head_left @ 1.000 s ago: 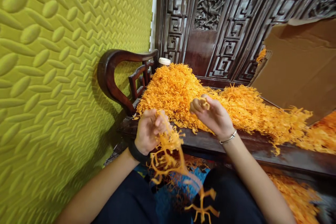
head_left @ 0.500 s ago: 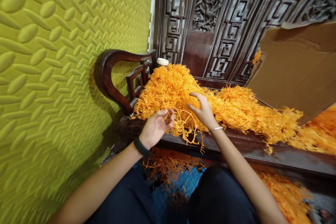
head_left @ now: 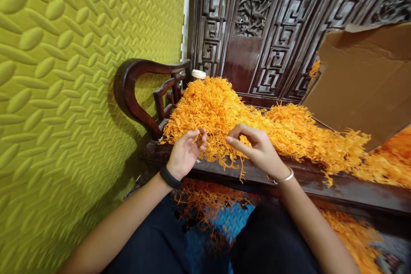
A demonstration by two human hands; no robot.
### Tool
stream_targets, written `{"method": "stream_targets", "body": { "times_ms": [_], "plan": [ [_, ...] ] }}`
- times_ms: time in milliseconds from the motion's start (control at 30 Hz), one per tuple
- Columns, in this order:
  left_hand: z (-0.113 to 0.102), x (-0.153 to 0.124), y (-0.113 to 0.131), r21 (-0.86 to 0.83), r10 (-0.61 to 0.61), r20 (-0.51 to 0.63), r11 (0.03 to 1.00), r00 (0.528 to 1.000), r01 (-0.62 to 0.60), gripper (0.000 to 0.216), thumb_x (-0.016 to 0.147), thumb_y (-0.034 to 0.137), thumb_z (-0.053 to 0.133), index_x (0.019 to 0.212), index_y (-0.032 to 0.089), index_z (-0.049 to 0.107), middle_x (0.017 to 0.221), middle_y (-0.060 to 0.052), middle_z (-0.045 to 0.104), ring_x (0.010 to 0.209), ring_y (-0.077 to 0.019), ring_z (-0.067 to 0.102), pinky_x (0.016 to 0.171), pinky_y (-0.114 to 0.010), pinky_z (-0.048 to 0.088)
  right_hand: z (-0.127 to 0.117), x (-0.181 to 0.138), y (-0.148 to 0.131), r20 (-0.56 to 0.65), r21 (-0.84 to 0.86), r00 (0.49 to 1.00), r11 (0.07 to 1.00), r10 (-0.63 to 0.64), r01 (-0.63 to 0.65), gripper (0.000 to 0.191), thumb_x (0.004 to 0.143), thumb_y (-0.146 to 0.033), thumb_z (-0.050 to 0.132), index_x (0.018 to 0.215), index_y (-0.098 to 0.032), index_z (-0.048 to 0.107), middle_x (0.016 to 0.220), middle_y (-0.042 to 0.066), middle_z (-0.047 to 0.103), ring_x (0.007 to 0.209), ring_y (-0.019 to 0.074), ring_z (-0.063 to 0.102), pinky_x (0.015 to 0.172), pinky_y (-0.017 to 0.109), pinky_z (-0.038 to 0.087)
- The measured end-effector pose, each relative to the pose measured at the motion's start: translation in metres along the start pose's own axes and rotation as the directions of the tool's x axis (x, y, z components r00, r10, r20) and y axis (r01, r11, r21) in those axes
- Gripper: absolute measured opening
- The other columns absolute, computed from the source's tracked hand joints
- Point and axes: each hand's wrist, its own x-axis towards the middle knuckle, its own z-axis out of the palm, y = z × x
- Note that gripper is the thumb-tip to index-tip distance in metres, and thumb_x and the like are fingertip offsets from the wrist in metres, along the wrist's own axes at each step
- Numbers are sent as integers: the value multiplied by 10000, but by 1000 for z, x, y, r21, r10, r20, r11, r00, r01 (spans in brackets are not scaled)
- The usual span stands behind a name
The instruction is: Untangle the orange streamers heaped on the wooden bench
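A big heap of orange branched plastic pieces (head_left: 257, 124) lies on the seat of a dark carved wooden bench (head_left: 308, 182). My left hand (head_left: 186, 154), with a black band at the wrist, pinches a few orange strands at the heap's front edge. My right hand (head_left: 260, 147), with a silver bangle, is curled with its fingertips pinched on strands a little to the right. A tangle of orange pieces (head_left: 229, 160) hangs between the two hands over the seat's front edge.
A green embossed wall (head_left: 64, 94) fills the left. The bench's curved armrest (head_left: 135, 90) stands beside the heap, a white-capped jar (head_left: 198, 74) behind it. A brown cardboard box (head_left: 369, 81) leans at the right. More orange pieces lie on a blue mat (head_left: 208, 209) between my knees.
Both hands moved from in front of the bench up to the heap; the dangling bunch from a second ago is gone from my left hand, and both now pinch strands at the heap's edge.
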Motion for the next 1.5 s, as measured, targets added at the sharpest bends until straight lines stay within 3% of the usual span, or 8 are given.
{"method": "stream_targets", "body": {
  "times_ms": [167,333,500,933,1033,1133,1267,1500],
  "plan": [
    [1,-4,3,38,-7,68,999,998,5,127,696,238,576,684,117,613,554,5,529,468,-64,479,452,-159,404,2,3,5,-157,-23,988,1000,11,-14,256,818,-310,593,1048,-203,555,1032,66,582,888,163,542,787,320,439],
    [1,-9,7,154,2,171,988,985,-29,276,692,376,592,571,129,606,472,0,504,426,-78,467,410,-174,367,5,6,4,215,134,954,961,209,-241,442,768,-363,639,1152,-163,550,965,79,644,848,172,588,775,330,460],
    [1,-11,3,252,-28,210,967,977,-26,307,687,425,633,714,122,674,548,-3,559,442,-78,491,412,-185,374,9,5,-2,279,142,937,956,210,-256,270,767,-351,645,950,-154,641,712,0,583,619,95,506,566,239,393],
    [7,-12,2,186,382,107,899,918,-396,222,706,261,648,894,146,671,973,-48,634,977,-158,562,931,-272,420,5,2,-1,-323,309,918,942,231,-128,142,797,-333,616,763,-195,619,666,-2,518,542,90,433,490,242,357],
    [9,-16,-1,180,485,-14,861,874,-475,136,720,254,642,835,184,653,943,-12,606,931,-132,550,870,-258,446,7,2,-2,-471,246,860,966,196,-85,121,808,-327,600,838,-211,617,738,22,556,606,118,477,511,258,381],
    [10,-19,-5,268,360,24,897,933,-352,175,737,338,642,717,165,626,735,-4,568,711,-119,538,705,-255,473,10,3,-6,-536,147,836,988,118,-46,99,814,-303,593,866,-218,600,852,47,600,700,146,530,603,290,433],
    [12,-22,-7,275,142,83,948,986,-159,434,730,535,603,922,148,643,977,-84,624,936,-208,560,770,-323,482,14,4,-9,-345,-125,925,985,-157,121,55,840,-248,569,882,-221,592,854,47,596,766,162,532,702,322,439],
    [8,-19,0,198,269,27,943,963,-269,504,715,469,661,1099,156,570,1199,-110,590,1191,-245,478,941,-352,409,17,4,-9,214,-382,913,831,-346,405,145,892,-231,486,920,-177,618,857,73,526,804,172,464,706,305,413]
  ]
}}
